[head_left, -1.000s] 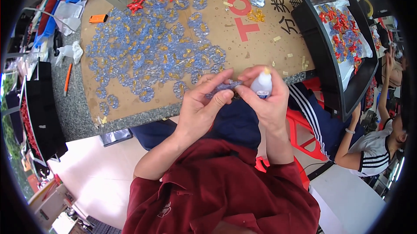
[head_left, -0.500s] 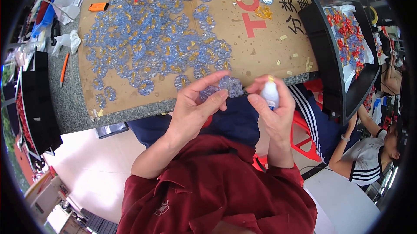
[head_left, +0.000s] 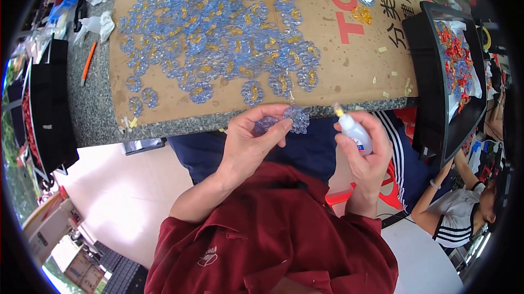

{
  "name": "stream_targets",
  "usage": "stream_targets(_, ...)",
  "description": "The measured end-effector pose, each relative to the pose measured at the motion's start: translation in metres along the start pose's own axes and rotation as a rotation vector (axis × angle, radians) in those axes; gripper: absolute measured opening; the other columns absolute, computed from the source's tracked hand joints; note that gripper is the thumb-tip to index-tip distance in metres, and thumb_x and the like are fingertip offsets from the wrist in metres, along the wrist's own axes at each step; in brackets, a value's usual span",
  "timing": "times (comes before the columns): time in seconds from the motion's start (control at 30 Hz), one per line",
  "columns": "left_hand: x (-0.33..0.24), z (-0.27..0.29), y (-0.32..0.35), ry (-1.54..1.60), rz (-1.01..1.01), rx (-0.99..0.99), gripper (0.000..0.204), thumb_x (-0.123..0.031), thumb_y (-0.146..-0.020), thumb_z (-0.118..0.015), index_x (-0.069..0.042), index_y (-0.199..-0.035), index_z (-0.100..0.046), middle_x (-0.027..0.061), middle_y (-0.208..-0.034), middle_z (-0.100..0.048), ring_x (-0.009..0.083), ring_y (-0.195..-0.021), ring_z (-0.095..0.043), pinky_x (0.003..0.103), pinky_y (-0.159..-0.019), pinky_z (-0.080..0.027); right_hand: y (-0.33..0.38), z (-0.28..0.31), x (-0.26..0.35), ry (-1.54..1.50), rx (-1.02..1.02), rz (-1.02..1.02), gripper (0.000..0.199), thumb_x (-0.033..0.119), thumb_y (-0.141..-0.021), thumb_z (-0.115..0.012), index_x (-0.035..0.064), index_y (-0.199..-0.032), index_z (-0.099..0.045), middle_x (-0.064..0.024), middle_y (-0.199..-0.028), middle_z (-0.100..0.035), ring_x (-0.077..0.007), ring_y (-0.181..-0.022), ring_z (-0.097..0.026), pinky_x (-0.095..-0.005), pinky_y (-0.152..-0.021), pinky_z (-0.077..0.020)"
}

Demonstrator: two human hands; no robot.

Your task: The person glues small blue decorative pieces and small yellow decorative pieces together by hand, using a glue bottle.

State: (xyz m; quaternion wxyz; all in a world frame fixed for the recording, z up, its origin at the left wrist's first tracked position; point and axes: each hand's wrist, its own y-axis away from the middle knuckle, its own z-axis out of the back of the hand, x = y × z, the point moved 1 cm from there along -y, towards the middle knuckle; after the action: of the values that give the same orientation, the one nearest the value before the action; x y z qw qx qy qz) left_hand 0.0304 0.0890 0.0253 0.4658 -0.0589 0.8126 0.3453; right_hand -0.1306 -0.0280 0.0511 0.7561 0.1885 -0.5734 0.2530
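Between the thumb and fingers of my left hand [head_left: 252, 138] is a clear bluish-purple plastic flower piece [head_left: 296, 120] with a scalloped edge. Another similar clear piece [head_left: 266, 125] shows inside the curl of the same hand; whether the two are joined is hard to see. My right hand [head_left: 368, 155] is closed round a small white squeeze bottle [head_left: 353, 132], its yellow-collared nozzle tilted up and to the left. A gap separates the nozzle from the flower piece. Both hands are just in front of the table's near edge.
Many clear blue flower pieces [head_left: 218, 37] with yellow centres cover a cardboard sheet [head_left: 322, 84] on the speckled stone table [head_left: 207, 125]. A black bin [head_left: 426, 75] of red and blue pieces stands at right, near a co-worker [head_left: 458, 206]. An orange pen [head_left: 88, 63] lies at left.
My right hand has moved right, away from the left hand, and the bottle now leans left. The left hand keeps its hold on the flower piece. The whole view has shifted slightly.
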Motion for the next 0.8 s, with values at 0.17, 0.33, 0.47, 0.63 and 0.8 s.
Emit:
stream_targets(0.17,0.005,0.008,-0.002,0.061,-0.042,-0.017,0.021,-0.006,-0.083,-0.064,-0.002,-0.104,-0.062,-0.0006,-0.068,-0.059,0.0017,-0.057,-0.051,0.015,-0.049,-0.037,0.008,-0.006,0.005,0.084,0.029,-0.023,0.035,0.007,-0.073,-0.072,-0.0017,-0.104,-0.059,-0.0102,-0.086,-0.065,-0.0113,-0.072,-0.062,-0.0231,-0.064,-0.0479)
stream_targets(0.33,0.005,0.008,-0.001,0.002,-0.061,-0.039,0.020,-0.007,-0.084,-0.063,-0.002,-0.103,-0.062,-0.0015,-0.064,-0.058,0.0010,-0.055,-0.050,0.014,-0.047,-0.035,0.001,-0.005,0.013,0.216,0.033,0.197,0.037,0.005,-0.065,-0.077,-0.0016,-0.098,-0.063,-0.0106,-0.084,-0.066,-0.0162,-0.067,-0.063,-0.0252,-0.059,-0.0488)
stream_targets(0.47,0.005,0.007,0.000,0.006,-0.052,-0.040,0.019,-0.007,-0.084,-0.064,-0.002,-0.102,-0.063,-0.0013,-0.066,-0.059,0.0010,-0.055,-0.051,0.014,-0.047,-0.035,0.001,-0.008,0.012,0.240,0.030,0.337,0.038,0.004,-0.061,-0.079,-0.0022,-0.096,-0.064,-0.0127,-0.080,-0.066,-0.0198,-0.065,-0.064,-0.0263,-0.056,-0.0482)
stream_targets(0.63,0.004,0.005,0.002,0.001,-0.065,-0.029,0.018,-0.007,-0.083,-0.064,-0.002,-0.101,-0.063,-0.0015,-0.067,-0.059,0.0016,-0.056,-0.052,0.015,-0.047,-0.036,0.002,-0.011,0.011,0.255,0.042,0.322,0.036,0.006,-0.062,-0.079,-0.0024,-0.094,-0.065,-0.0126,-0.076,-0.066,-0.0208,-0.062,-0.063,-0.0263,-0.054,-0.0475)
stream_targets(0.8,0.005,0.005,0.003,-0.031,-0.079,-0.020,0.019,-0.007,-0.083,-0.064,-0.002,-0.101,-0.063,-0.0011,-0.070,-0.060,0.0026,-0.056,-0.053,0.015,-0.048,-0.038,0.003,-0.012,0.010,0.277,0.057,0.273,0.035,0.007,-0.063,-0.078,-0.0017,-0.094,-0.065,-0.0111,-0.076,-0.066,-0.0196,-0.060,-0.063,-0.0268,-0.052,-0.0473)
